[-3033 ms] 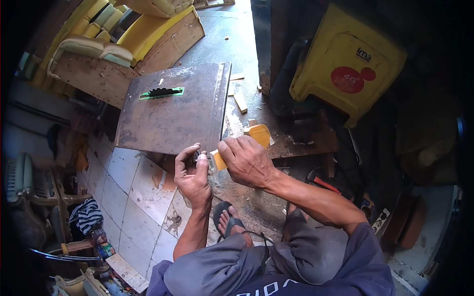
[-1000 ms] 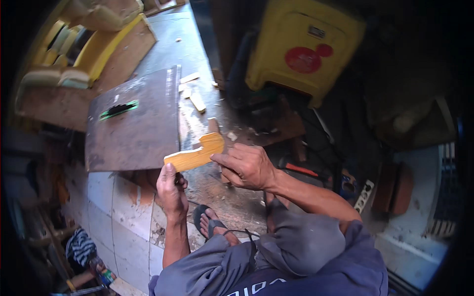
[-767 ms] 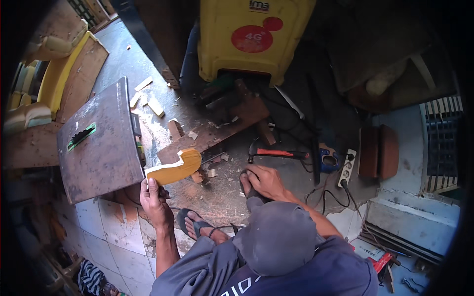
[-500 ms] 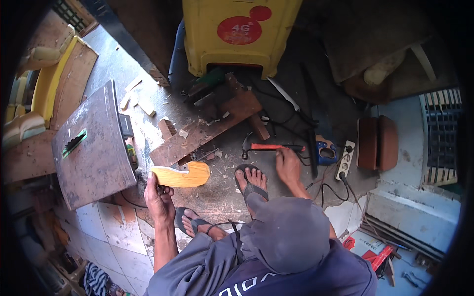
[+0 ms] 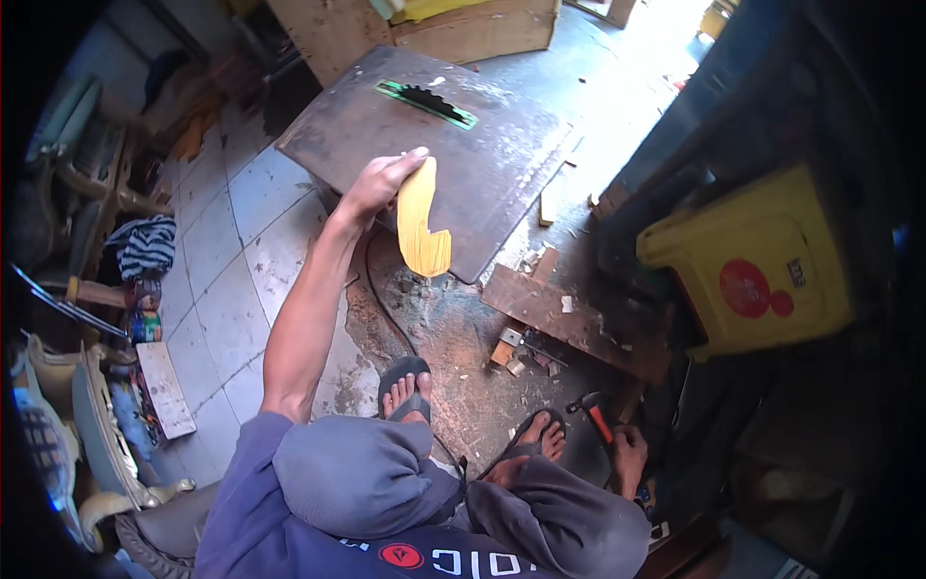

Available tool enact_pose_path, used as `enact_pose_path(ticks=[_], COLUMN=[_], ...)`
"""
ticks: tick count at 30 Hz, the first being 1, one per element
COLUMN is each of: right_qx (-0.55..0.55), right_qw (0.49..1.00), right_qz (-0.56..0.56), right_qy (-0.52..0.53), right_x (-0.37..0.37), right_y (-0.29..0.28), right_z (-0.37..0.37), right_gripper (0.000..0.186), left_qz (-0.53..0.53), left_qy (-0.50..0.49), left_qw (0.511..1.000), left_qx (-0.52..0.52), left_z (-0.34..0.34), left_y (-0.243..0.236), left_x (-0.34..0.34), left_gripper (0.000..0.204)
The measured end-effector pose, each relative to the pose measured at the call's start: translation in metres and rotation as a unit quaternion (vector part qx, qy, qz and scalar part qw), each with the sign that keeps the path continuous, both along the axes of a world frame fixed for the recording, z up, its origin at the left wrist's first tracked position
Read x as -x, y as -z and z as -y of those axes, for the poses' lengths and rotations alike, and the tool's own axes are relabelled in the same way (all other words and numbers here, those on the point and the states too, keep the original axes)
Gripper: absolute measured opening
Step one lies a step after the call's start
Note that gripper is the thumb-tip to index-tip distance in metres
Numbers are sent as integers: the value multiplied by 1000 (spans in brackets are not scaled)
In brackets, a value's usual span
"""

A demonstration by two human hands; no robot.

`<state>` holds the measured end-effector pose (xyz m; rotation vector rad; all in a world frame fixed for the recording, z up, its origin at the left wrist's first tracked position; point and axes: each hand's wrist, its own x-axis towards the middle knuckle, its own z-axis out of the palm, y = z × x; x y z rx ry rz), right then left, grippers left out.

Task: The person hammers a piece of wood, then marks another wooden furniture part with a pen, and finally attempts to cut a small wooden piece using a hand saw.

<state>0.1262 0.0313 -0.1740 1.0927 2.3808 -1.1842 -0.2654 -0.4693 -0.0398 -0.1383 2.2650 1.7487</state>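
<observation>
My left hand [image 5: 378, 185] grips the upper end of a curved yellow-orange wooden piece [image 5: 418, 224] with a step cut in one edge. It holds the piece over the near edge of a table saw's worn dark top [image 5: 362, 121], below the toothed saw blade [image 5: 431, 100] in its green-edged slot. At the lower right, my right hand [image 5: 631, 457] is closed at the red handle of a hammer [image 5: 599, 423], low by the floor. The hammer's dark head points away from the hand, near my right foot.
A reddish-brown board [image 5: 569, 314] lies among wood scraps and chips. Beyond it sits a yellow plastic stool [image 5: 772, 261]. A dark cable [image 5: 381, 299] runs along the floor beside my left foot. Carved chair frames [image 5: 106, 434] and a striped cloth [image 5: 143, 245] stand at the left.
My view has turned left toward the table saw. My left hand has carried the wooden piece up and over the saw's edge. My right hand stays at the hammer.
</observation>
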Motion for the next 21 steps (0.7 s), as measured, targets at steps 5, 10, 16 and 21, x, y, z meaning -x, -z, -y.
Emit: enact_pose_path(ticks=[5, 10, 16, 21], right_qx=[225, 265, 364, 394], right_qw=[934, 875, 817, 811], right_qz=[-148, -287, -376, -372], right_qy=[-234, -285, -241, -222], right_x=[131, 255, 313, 335], right_y=[-161, -190, -131, -92], right_z=[115, 206, 272, 294], right_gripper=[40, 20, 30, 23], left_qz=[-10, -94, -264, -221], left_qy=[91, 42, 29, -13], left_qw=[968, 963, 926, 949], left_qx=[235, 250, 267, 226], left_z=[26, 6, -8, -12], left_y=[15, -14, 35, 37], left_x=[43, -16, -94, -102], left_gripper=[86, 106, 125, 113])
